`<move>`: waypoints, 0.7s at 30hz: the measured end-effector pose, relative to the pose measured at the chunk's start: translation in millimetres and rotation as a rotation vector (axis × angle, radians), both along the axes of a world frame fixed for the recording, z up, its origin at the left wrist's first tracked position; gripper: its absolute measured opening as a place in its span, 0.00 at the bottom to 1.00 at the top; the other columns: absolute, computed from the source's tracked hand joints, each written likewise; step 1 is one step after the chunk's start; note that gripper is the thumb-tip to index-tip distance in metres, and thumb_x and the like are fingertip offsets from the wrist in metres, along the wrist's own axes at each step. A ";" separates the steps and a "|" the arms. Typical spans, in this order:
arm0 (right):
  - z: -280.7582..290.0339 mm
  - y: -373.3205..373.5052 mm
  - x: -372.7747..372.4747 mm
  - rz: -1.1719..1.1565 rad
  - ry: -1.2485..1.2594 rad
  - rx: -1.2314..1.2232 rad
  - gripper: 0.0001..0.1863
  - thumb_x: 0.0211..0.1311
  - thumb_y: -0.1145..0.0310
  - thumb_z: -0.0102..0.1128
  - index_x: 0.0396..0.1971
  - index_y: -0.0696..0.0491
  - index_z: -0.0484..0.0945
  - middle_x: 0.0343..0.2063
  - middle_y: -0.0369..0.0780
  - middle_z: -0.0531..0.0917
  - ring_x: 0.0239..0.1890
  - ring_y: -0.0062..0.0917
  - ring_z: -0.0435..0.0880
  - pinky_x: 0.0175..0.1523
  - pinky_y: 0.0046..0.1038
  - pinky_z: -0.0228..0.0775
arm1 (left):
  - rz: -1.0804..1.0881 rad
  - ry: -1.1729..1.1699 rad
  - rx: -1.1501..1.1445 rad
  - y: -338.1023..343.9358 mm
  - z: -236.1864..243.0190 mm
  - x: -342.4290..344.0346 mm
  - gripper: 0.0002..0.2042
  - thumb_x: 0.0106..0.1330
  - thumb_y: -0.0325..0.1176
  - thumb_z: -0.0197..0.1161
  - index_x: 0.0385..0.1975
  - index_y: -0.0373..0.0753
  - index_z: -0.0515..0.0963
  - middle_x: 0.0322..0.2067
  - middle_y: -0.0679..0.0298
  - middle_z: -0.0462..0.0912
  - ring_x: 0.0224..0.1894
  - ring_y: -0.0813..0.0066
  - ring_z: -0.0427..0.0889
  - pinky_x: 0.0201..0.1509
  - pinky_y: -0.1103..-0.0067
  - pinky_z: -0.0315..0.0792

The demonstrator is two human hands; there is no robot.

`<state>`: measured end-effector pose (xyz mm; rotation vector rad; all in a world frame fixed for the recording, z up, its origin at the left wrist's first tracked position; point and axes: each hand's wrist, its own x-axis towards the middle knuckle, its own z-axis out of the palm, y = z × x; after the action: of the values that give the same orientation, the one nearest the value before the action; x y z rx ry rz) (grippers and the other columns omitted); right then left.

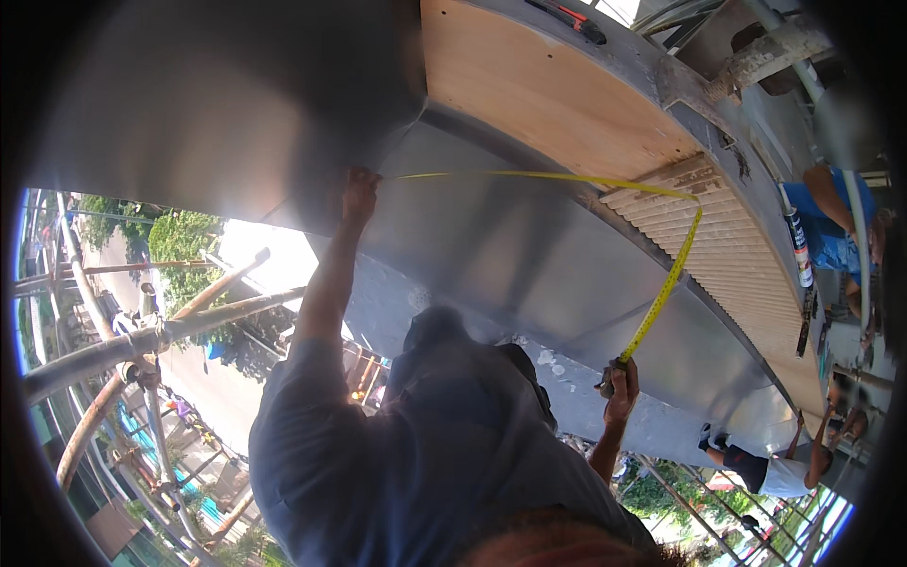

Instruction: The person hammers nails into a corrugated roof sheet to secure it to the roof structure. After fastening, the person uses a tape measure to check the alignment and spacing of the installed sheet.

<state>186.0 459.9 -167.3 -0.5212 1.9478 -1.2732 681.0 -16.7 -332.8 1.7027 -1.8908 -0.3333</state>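
Observation:
A yellow tape measure blade (557,177) runs out between my two hands, bent sharply at its right end and slanting down to the case. My left hand (359,196) is raised against the grey metal sheet (312,142), its fingers closed at the blade's far end; the tip itself is too small to see. Lower right, my right hand (620,386) grips the tape measure case (607,381). Behind the blade stretch a smooth grey metal panel (472,236) and a bare plywood board (548,85).
Scaffold poles (170,331) cross the left side above a street. A ribbed strip (699,227) adjoins the plywood. A red-and-black tool (576,19) and a sealant tube (798,248) lie along the ledge. Two people, one in blue (822,217) and one in white (784,475), are at the right.

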 end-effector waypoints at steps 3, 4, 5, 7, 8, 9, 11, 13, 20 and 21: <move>63.5 -112.9 75.7 0.017 0.169 -0.007 0.25 0.65 0.62 0.61 0.59 0.58 0.76 0.31 0.36 0.80 0.25 0.17 0.77 0.26 0.23 0.76 | 0.003 0.288 0.102 -47.9 -33.6 -61.1 0.08 0.64 0.34 0.65 0.40 0.44 0.85 0.44 0.56 0.85 0.50 0.53 0.83 0.53 0.61 0.77; 81.8 -142.9 94.9 -0.004 0.224 -0.027 0.24 0.65 0.63 0.61 0.59 0.58 0.76 0.31 0.36 0.80 0.25 0.17 0.76 0.25 0.23 0.74 | 0.035 0.363 0.157 -65.3 -34.0 -89.0 0.08 0.63 0.35 0.66 0.39 0.43 0.85 0.43 0.55 0.85 0.50 0.52 0.83 0.53 0.60 0.77; 96.9 -166.4 111.3 -0.029 0.278 -0.038 0.24 0.65 0.64 0.61 0.58 0.59 0.76 0.30 0.37 0.79 0.24 0.16 0.76 0.24 0.22 0.71 | 0.046 0.328 0.192 -83.9 -29.1 -113.6 0.08 0.64 0.36 0.66 0.39 0.43 0.85 0.42 0.55 0.85 0.49 0.52 0.83 0.53 0.60 0.78; 111.1 -202.8 128.2 -0.055 0.416 -0.046 0.22 0.64 0.69 0.61 0.57 0.61 0.76 0.31 0.37 0.78 0.25 0.16 0.75 0.25 0.22 0.67 | 0.077 0.245 0.275 -116.5 -16.5 -148.2 0.09 0.65 0.39 0.66 0.40 0.44 0.85 0.42 0.54 0.86 0.48 0.51 0.84 0.52 0.60 0.78; 119.4 -219.5 131.1 -0.004 0.553 -0.054 0.20 0.63 0.71 0.62 0.54 0.59 0.78 0.31 0.37 0.78 0.26 0.19 0.75 0.29 0.24 0.68 | 0.128 0.217 0.271 -130.6 -19.7 -155.7 0.09 0.65 0.39 0.66 0.40 0.45 0.85 0.40 0.55 0.86 0.46 0.52 0.85 0.51 0.60 0.78; 130.7 -234.1 134.5 0.044 0.687 -0.059 0.18 0.61 0.74 0.62 0.51 0.58 0.79 0.31 0.38 0.77 0.28 0.21 0.75 0.32 0.26 0.70 | 0.177 0.186 0.268 -144.2 -24.1 -162.3 0.09 0.65 0.40 0.67 0.40 0.47 0.86 0.39 0.55 0.87 0.45 0.52 0.85 0.49 0.60 0.78; 158.0 -263.3 142.9 0.101 0.866 -0.068 0.17 0.57 0.78 0.62 0.48 0.55 0.81 0.32 0.40 0.77 0.33 0.29 0.77 0.41 0.32 0.72 | 0.265 0.175 0.237 -165.8 -39.9 -165.0 0.08 0.65 0.40 0.67 0.41 0.49 0.86 0.37 0.56 0.88 0.43 0.52 0.86 0.46 0.60 0.78; 181.7 -282.9 146.8 0.114 0.891 -0.101 0.17 0.57 0.77 0.62 0.48 0.56 0.81 0.32 0.40 0.77 0.33 0.29 0.77 0.41 0.31 0.72 | 0.356 0.220 0.161 -190.1 -56.5 -153.1 0.08 0.65 0.41 0.67 0.41 0.50 0.86 0.36 0.56 0.89 0.42 0.52 0.87 0.44 0.59 0.78; 212.8 -298.8 134.0 0.115 0.962 -0.074 0.17 0.58 0.76 0.61 0.49 0.59 0.80 0.34 0.40 0.77 0.34 0.27 0.76 0.41 0.29 0.70 | 0.529 0.130 0.149 -192.1 -63.5 -171.2 0.09 0.67 0.44 0.66 0.41 0.52 0.86 0.36 0.59 0.89 0.39 0.54 0.88 0.42 0.58 0.79; 213.8 -297.0 132.6 0.105 0.944 -0.049 0.18 0.58 0.76 0.61 0.49 0.59 0.80 0.34 0.39 0.77 0.34 0.26 0.76 0.41 0.29 0.70 | 0.516 0.139 0.172 -188.5 -58.1 -177.5 0.09 0.68 0.45 0.64 0.43 0.53 0.85 0.38 0.59 0.88 0.41 0.54 0.87 0.44 0.58 0.80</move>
<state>318.6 162.9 46.5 -1.4193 2.5724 -1.0904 503.5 -205.2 -390.9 2.1432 -1.2928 -0.4011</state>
